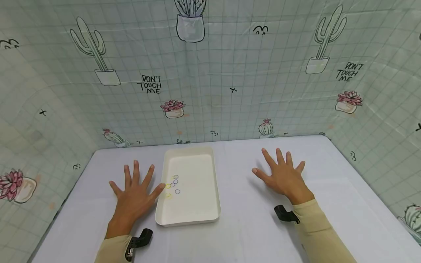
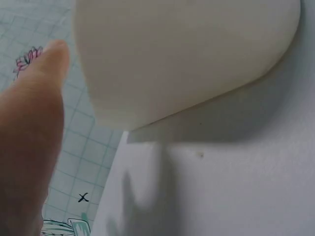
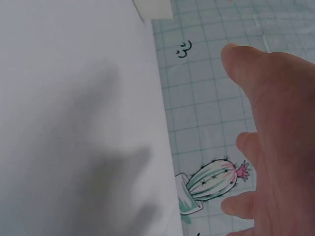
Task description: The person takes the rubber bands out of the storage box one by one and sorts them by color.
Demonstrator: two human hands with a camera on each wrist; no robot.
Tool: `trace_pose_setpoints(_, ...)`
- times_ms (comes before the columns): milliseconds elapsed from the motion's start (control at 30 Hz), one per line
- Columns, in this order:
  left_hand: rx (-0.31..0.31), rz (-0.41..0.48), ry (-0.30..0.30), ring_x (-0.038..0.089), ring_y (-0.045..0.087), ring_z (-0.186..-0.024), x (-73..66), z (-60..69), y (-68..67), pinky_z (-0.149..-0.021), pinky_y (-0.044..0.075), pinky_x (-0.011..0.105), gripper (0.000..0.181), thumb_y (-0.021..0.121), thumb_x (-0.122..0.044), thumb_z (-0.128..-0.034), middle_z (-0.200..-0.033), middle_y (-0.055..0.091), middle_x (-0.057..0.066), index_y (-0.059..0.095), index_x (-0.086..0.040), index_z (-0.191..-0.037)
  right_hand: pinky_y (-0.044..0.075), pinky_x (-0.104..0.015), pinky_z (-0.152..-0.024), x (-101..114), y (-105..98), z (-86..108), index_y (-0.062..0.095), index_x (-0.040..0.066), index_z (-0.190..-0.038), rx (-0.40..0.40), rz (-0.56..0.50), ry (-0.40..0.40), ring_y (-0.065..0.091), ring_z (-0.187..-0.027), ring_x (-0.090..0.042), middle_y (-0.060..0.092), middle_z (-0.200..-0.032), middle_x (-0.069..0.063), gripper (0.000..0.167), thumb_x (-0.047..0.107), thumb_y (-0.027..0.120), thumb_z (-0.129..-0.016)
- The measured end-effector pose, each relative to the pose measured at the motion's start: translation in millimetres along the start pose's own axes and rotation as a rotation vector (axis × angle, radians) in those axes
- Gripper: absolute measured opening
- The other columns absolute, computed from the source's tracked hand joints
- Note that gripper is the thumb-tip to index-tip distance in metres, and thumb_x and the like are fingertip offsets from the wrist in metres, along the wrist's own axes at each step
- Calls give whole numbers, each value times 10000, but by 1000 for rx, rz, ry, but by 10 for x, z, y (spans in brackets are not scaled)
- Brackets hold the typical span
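Cream plastic-looking tray (image 1: pixel 197 193): likely light, stiff; grip long edges (thin rings (image 1: pixel 175 181) near left edge); left hand (image 1: pixel 134 199), right hand (image 1: pixel 285 178) splayed.

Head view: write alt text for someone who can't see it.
A person's left hand and right hand, fingers spread, flank a shallow pale tray with small yellow and bluish rings toward its left side, on a white tabletop. Behind is a gridded backdrop with cactus drawings.
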State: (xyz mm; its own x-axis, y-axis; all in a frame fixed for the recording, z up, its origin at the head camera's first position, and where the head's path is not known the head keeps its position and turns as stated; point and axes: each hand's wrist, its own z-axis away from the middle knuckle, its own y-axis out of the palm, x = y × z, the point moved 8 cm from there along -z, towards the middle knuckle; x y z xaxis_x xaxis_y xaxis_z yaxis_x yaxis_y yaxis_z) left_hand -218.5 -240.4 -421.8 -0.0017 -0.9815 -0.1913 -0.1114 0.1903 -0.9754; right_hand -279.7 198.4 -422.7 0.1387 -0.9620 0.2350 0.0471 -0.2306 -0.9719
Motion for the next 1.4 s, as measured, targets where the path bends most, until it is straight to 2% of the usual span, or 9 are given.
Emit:
trace_pose_setpoints(167,-59,71,9,499,58,-1476,-37,-16,-84,-977,4,840,822,418,-656,-983,-1629,104,266,285,-115,-1588,-32,-845,-956,57,-29,-25,159,238,-1624,-21,-1,-6,131,-1427,-564,205,-1590,-299,985,863,260,-869)
trace_pose_setpoints(267,-116,136,11,482,165,-1464,-73,-34,-146,-1003,84,819,753,470,-579,-1001,-1609,207,260,362,-76,-1552,-28,-844,-959,61,-62,-31,163,225,-1623,-21,-7,-8,160,-1424,-547,225,-1585,-295,982,853,274,-877)
trace_pose_setpoints(367,-140,204,4,464,250,-1440,-87,-34,-157,-1026,120,793,689,503,-520,-1008,-1583,292,244,436,-47,-1504,-10,-842,-963,55,-60,-18,180,215,-1620,-18,-20,-10,185,-1418,-538,241,-1579,-294,971,841,288,-886)
trace_pose_setpoints(633,-160,364,23,435,363,-1387,-113,-35,-131,-1089,262,645,537,533,-405,-1030,-1507,419,218,551,-17,-1400,110,-821,-977,118,-35,27,229,177,-1611,11,-123,-50,306,-1398,-486,342,-1555,-253,876,750,316,-955)
trace_pose_setpoints(833,-117,412,13,398,373,-1393,-121,-55,-43,-1092,310,590,504,498,-397,-1049,-1493,439,197,557,-33,-1393,314,-724,-979,183,-40,43,289,81,-1582,-7,-156,-109,418,-1343,-472,421,-1518,-228,805,645,352,-1011)
trace_pose_setpoints(967,-77,464,-14,384,387,-1393,-113,-48,24,-1097,313,581,499,463,-406,-1061,-1482,461,188,551,-56,-1405,340,-644,-1034,219,15,44,309,47,-1567,10,-290,-131,420,-1342,-466,415,-1515,-245,739,562,385,-1042)
trace_pose_setpoints(1067,-77,510,-34,377,406,-1383,-101,-35,47,-1091,324,577,501,447,-414,-1065,-1459,488,182,556,-56,-1399,356,-612,-1040,262,49,36,356,52,-1549,17,-425,-143,466,-1310,-435,456,-1474,-253,686,519,414,-1050)
trace_pose_setpoints(1267,-81,616,-57,341,487,-1308,-74,-19,111,-1052,388,547,487,433,-400,-1073,-1379,553,157,582,-34,-1358,446,-546,-958,324,131,23,462,101,-1500,35,-563,-118,568,-1194,-359,583,-1336,-194,613,508,458,-1041)
trace_pose_setpoints(1400,-86,662,-68,298,526,-1250,-55,-19,141,-1019,424,508,482,432,-419,-1070,-1345,574,125,613,-48,-1320,476,-489,-907,393,184,-1,484,83,-1476,77,-688,-122,629,-1045,-311,640,-1238,-170,578,469,482,-1045)
